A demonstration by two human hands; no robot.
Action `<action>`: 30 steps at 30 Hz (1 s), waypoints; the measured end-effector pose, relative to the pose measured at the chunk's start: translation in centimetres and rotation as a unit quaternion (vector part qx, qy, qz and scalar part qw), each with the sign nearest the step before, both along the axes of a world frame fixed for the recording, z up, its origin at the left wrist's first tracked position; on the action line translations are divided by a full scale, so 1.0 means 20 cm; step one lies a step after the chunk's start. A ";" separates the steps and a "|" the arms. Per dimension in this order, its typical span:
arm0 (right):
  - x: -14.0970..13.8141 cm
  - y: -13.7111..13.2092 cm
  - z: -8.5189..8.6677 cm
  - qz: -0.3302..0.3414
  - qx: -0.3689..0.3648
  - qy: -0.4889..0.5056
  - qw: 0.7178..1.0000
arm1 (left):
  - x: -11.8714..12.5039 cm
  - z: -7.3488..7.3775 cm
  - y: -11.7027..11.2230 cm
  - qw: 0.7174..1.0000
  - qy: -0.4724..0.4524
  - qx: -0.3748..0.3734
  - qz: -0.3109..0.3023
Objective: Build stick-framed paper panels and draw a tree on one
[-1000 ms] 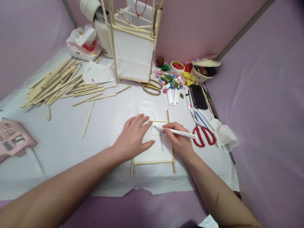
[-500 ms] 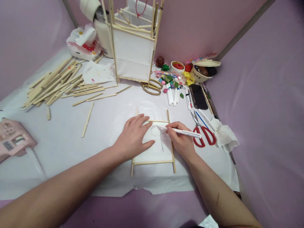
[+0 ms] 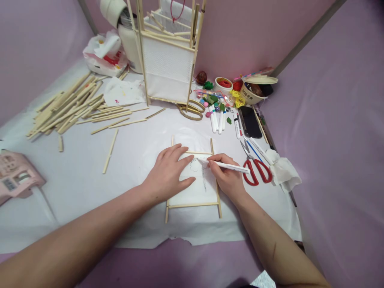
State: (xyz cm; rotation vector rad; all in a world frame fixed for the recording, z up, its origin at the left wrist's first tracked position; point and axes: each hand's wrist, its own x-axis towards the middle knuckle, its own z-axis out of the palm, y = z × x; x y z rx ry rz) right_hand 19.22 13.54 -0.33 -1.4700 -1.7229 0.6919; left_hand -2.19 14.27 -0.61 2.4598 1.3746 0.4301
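A small wooden stick frame (image 3: 193, 205) with a white sheet (image 3: 187, 194) across it lies flat on the table before me. My left hand (image 3: 171, 173) rests spread over its left side, fingers apart, holding nothing. In my right hand (image 3: 226, 176), at the frame's right side, a white marker pen (image 3: 229, 165) is gripped. Its tip is at the upper part of the sheet, by a thin dark drawing (image 3: 204, 180) with a wavy rounded top and a narrow line running down. My left fingers hide part of the frame's left side.
A tall stick-and-mesh lantern-like frame (image 3: 168, 68) stands at the back. Loose sticks (image 3: 69, 104) lie left, near a pink box-like device (image 3: 18, 176). Red-handled scissors (image 3: 257, 172), a phone (image 3: 251, 122), several markers (image 3: 221, 120) and gold scissors (image 3: 192, 110) lie behind and right.
My right hand and the marker pen have shifted slightly left, with the pen's tip still at the top of the drawing. The left hand stays in place.
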 end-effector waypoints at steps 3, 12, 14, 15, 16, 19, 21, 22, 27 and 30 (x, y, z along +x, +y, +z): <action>0.00 0.00 0.00 -0.004 -0.004 -0.001 1.000 | 0.00 0.00 0.00 1.000 -0.001 0.000 -0.001; 0.01 0.00 -0.01 -0.019 -0.010 0.003 1.000 | 0.00 0.01 -0.01 1.000 -0.002 -0.005 0.000; 0.01 0.00 -0.01 -0.024 -0.012 0.006 1.000 | 0.00 0.01 -0.01 1.000 -0.006 -0.004 0.001; 0.01 0.00 -0.01 -0.027 -0.013 0.008 1.000 | 0.00 0.01 -0.01 1.000 -0.007 -0.004 0.000; 0.01 0.00 -0.01 -0.029 -0.014 0.009 0.999 | 0.00 0.01 -0.01 1.000 -0.006 -0.005 0.000; 0.01 0.00 -0.01 -0.035 -0.020 0.008 0.999 | 0.00 0.02 -0.01 1.000 -0.005 -0.008 0.000; 0.01 0.00 -0.02 -0.039 -0.021 0.005 0.999 | 0.00 0.02 -0.01 1.000 -0.005 -0.010 0.000; 0.01 0.00 -0.02 -0.041 -0.020 0.004 0.999 | 0.00 0.02 -0.01 1.000 -0.005 -0.011 0.000; 0.02 -0.01 -0.02 -0.048 -0.020 0.000 0.999 | 0.00 0.02 0.00 1.000 -0.010 -0.013 0.000; 0.02 -0.01 -0.02 -0.049 -0.021 -0.004 0.999 | 0.00 0.01 -0.01 1.000 -0.009 -0.015 0.001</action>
